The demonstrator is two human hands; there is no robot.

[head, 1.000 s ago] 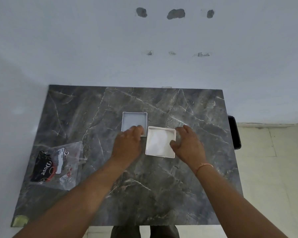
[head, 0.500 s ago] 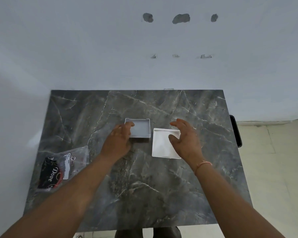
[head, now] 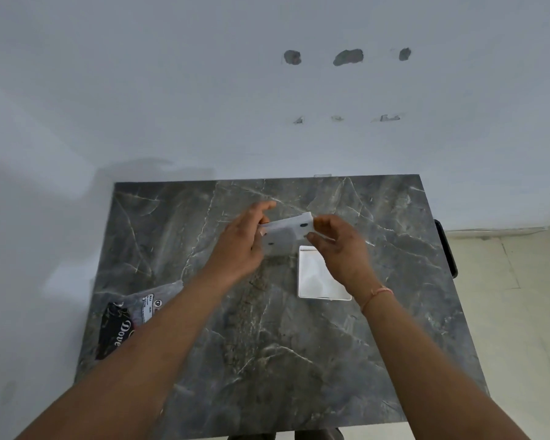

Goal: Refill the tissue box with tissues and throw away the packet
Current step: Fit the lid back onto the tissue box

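Lifted off the dark grey veined marble table [head: 267,360] since half a second ago, the pale square plastic tissue box lid with small dark holes [head: 285,236] now hangs in the air between both hands, tilted with its flat face toward the camera; earlier it sat flat on the table with the left hand only at its near-left corner. Now the left hand [head: 238,246] has a grip on the lid's left edge, fingers curled behind it and thumb in front, while the right hand [head: 342,249], which before hovered over the other piece, has come across to pinch the lid's right edge between thumb and fingertips. A thin orange thread bracelet [head: 377,296] circles the right wrist. Just below and to the right of the two-handed grip, the white square shallow tissue box base filled with white tissues [head: 321,277] lies flat on the table, partly hidden by the right hand, in much the same place as before. Well down and to the left of the grip, the clear plastic tissue packet with black "Dove" print [head: 134,319] lies crumpled at the table's left edge, unmoved and partly covered by the left forearm.
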